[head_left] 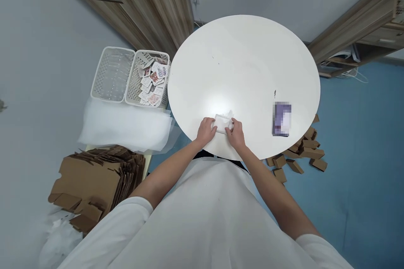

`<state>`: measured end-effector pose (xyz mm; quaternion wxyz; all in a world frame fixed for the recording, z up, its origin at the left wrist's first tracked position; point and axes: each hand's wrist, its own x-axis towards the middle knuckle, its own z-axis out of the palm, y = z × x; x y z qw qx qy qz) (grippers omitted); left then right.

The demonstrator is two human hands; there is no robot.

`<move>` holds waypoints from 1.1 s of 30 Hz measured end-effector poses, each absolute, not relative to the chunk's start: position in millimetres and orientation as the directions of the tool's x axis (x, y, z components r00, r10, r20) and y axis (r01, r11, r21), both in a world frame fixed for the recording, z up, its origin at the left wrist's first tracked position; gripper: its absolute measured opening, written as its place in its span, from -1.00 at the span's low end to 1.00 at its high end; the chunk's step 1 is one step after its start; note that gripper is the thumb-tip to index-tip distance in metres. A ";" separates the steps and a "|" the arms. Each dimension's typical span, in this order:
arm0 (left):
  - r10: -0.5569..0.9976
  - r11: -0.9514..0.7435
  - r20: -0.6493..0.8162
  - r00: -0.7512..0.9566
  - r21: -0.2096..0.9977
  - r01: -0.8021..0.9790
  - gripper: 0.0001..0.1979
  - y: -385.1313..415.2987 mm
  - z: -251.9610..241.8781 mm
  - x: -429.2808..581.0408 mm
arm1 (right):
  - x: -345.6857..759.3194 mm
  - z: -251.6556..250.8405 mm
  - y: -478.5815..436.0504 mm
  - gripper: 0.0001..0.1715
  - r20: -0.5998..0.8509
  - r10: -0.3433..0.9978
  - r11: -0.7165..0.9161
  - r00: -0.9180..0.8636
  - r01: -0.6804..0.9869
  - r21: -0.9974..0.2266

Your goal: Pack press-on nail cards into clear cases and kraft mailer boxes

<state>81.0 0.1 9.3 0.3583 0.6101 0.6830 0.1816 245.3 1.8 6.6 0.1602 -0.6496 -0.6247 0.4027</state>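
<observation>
Round white table (243,59): left hand (205,130) and right hand (236,133) each grip a small white piece (223,120), possibly foam wrap, at the near edge. Beside the table, a white basket (134,88) holds printed packets (153,84).

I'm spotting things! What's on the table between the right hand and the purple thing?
Nothing. In the head view, only bare table lies between the right hand, gripping a white packet, and the purple thing.

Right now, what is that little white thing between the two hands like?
The small white flat piece is rectangular and looks soft, like thin foam or paper, with a crumpled top edge. It lies on the round white table near its front rim. The left hand grips its left end, the right hand its right end.
</observation>
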 end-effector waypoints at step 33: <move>0.885 0.448 -0.447 -0.127 0.748 0.490 -0.51 -22.7 8.2 78.8 | 233.4 30.2 -4.5 -0.28 -0.643 0.751 -0.606 -0.149 0.232 -0.761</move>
